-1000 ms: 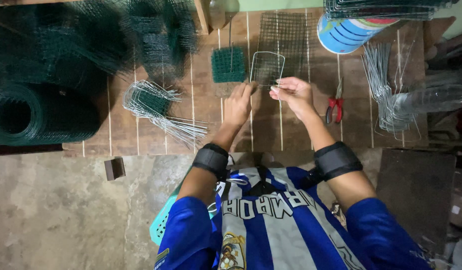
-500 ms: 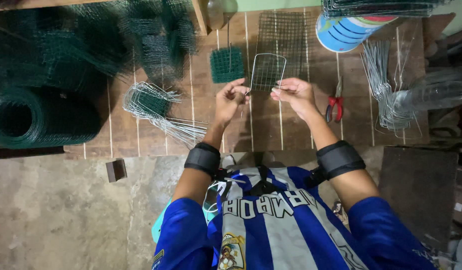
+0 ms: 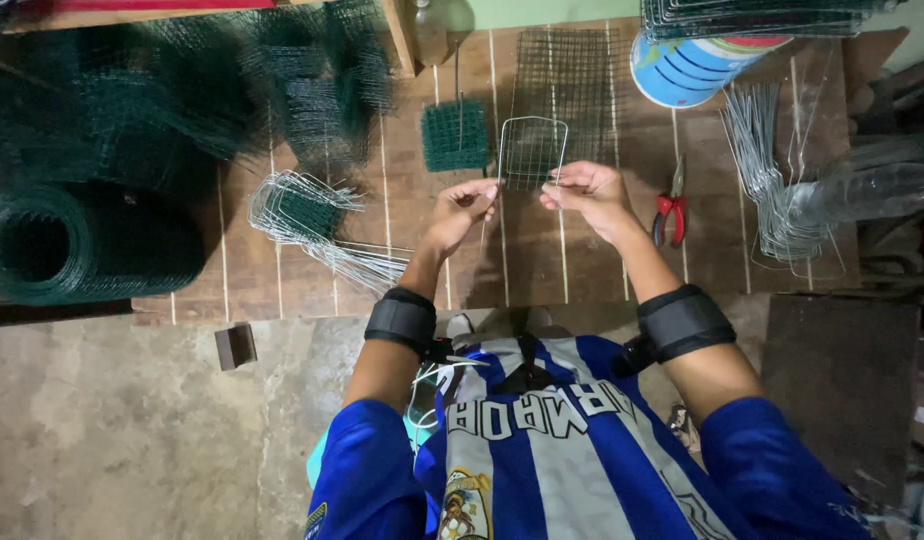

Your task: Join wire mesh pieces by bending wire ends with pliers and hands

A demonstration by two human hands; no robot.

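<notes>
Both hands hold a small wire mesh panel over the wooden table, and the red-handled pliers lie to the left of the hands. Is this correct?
Not quite. The head view shows the red-handled pliers lying right of the hands. Left hand and right hand do hold the wire mesh panel over the wooden table.

I'm finding bare planks [image 3: 522, 250] lying open under my grip; pliers [image 3: 668, 210] are blocking right, a mesh square [image 3: 454, 135] ahead-left, bent wires [image 3: 312, 225] further left.

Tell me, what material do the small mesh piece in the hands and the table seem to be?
Small mesh piece: apparently bare grey metal wire, thin and gridded. Table: apparently unfinished wood, brown planks with pale gaps.
</notes>
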